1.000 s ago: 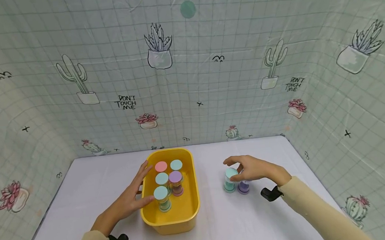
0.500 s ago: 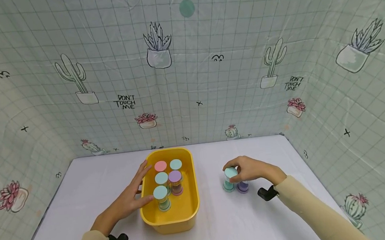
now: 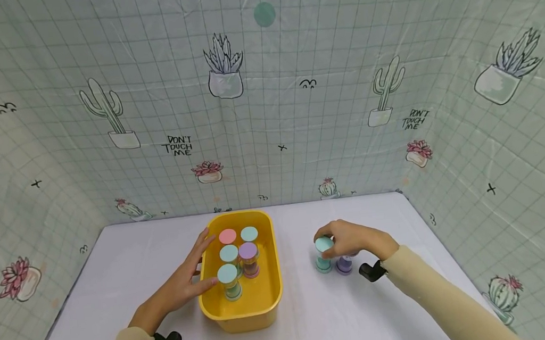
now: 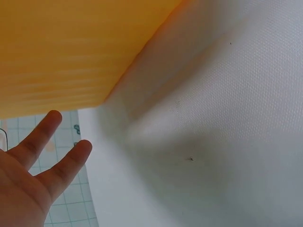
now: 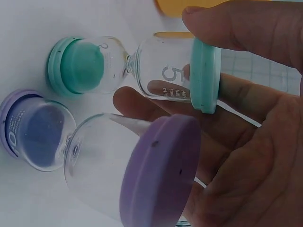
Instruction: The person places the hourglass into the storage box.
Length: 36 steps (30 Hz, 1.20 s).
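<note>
One green hourglass, upright, below right hand, its cap pinched by thumb and fingers; left hand, fingers spread, farther off, at yellow bin.

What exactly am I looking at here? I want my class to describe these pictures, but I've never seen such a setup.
There is no machine, just a person's two bare hands. The widest picture comes from a camera worn on the head; the other two come from cameras on each wrist.

On the white table stands a yellow bin with five sand timers inside: one pink-capped, one purple-capped and three light-blue-capped. The left hand is at the bin's left rim. The right hand holds a mint-green sand timer, marked 5, by its top cap; a purple sand timer stands close beside it.

The left wrist picture mostly shows the bin's wall and the tabletop; the right wrist picture shows those two timers up close.
</note>
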Motion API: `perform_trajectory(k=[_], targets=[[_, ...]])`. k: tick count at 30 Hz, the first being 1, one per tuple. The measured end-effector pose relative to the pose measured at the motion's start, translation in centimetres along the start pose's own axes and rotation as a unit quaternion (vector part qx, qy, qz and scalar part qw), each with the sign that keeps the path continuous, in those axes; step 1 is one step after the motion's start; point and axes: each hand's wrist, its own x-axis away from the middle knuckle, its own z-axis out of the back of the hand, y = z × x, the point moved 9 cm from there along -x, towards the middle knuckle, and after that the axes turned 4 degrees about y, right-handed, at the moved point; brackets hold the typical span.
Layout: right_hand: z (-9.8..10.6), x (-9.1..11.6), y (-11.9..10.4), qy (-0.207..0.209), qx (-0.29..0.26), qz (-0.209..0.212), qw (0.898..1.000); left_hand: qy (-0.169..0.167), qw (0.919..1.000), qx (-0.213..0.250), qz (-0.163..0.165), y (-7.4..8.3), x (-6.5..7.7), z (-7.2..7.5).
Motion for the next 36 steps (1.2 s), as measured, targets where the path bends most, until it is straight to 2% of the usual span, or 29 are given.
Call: perform_trajectory(k=[9, 18, 31, 36], targets=[[-0.1, -0.5, -0.8, 0.006, 0.033, 0.011, 0.999, -0.003, 0.9999, 0.004, -0.013, 0.4, 0.0, 0.2], [-0.2, -1.3, -2.5, 0.013, 0.037, 0.039, 0.998, -0.012, 0.9999, 0.009, -0.006, 0.4, 0.0, 0.0], [4.3, -1.5, -6.9, 0.066, 0.006, 0.078, 0.995, -0.010, 0.9999, 0.006, -0.007, 0.5, -0.2, -0.1], [5.7, -1.5, -9.2, 0.065, -0.013, 0.098, 0.993, -0.010, 0.9999, 0.008, -0.003, 0.5, -0.1, 0.0]])
